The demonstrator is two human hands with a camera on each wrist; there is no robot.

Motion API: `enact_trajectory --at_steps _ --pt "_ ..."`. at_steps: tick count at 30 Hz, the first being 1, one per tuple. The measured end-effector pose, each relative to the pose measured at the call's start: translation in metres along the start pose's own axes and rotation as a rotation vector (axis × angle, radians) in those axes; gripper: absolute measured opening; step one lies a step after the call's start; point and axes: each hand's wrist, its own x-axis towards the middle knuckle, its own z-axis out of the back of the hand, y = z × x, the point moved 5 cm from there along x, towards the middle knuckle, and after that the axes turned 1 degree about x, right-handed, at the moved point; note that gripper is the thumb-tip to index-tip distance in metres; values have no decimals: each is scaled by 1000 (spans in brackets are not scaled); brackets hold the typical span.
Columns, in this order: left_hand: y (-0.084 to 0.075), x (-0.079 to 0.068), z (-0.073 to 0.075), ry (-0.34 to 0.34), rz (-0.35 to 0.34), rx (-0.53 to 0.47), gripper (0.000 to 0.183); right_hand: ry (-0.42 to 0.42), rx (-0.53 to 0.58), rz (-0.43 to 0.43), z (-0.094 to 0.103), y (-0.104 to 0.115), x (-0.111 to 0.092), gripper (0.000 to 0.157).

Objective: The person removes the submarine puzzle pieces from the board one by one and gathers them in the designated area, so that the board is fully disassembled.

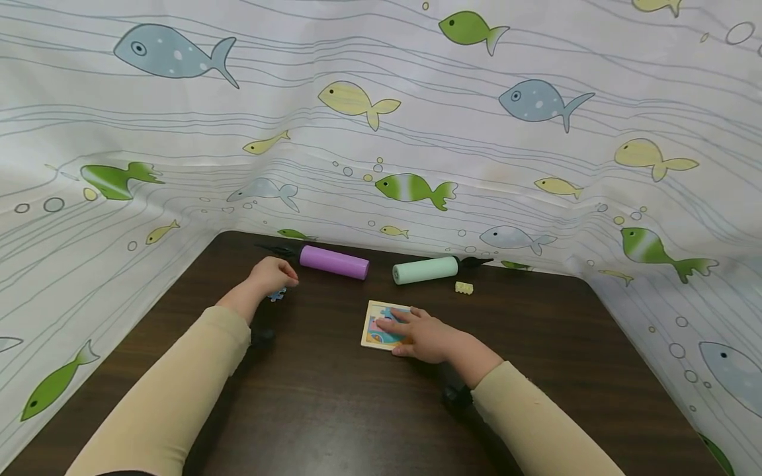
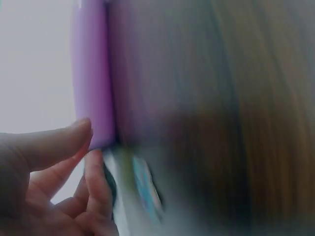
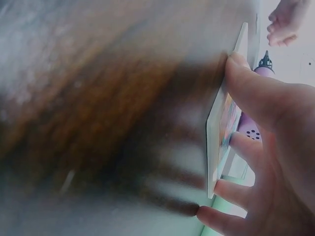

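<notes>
A purple pump point(image 1: 335, 262) lies along the far edge of the dark brown, wood-grained surface point(image 1: 321, 403), its black nozzle toward the far left corner and dark holes dotting its other end. Nearer the far right corner along that edge lies a mint-green pump point(image 1: 425, 270), its black tip toward the right edge. Just beside it, on the near side, sits a small pale-yellow block point(image 1: 464, 288). White sheeting point(image 1: 417, 149) printed with blue, green and yellow fish rises behind the far edge and along both side edges.
</notes>
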Motion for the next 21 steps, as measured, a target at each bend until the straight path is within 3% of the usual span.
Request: enact_trajectory --at_steps 6,11,15,21 --pt "-62 6 -58 87 -139 22 5 11 -1 -18 2 -1 -2 66" --pt "-108 4 -101 171 -171 63 6 5 3 -15 3 -2 -1 66" --pt "-124 2 -120 198 -139 129 11 8 12 -11 0 -3 1 65" --pt "-133 -1 -133 195 -116 180 20 8 49 -19 -1 -3 0 64"
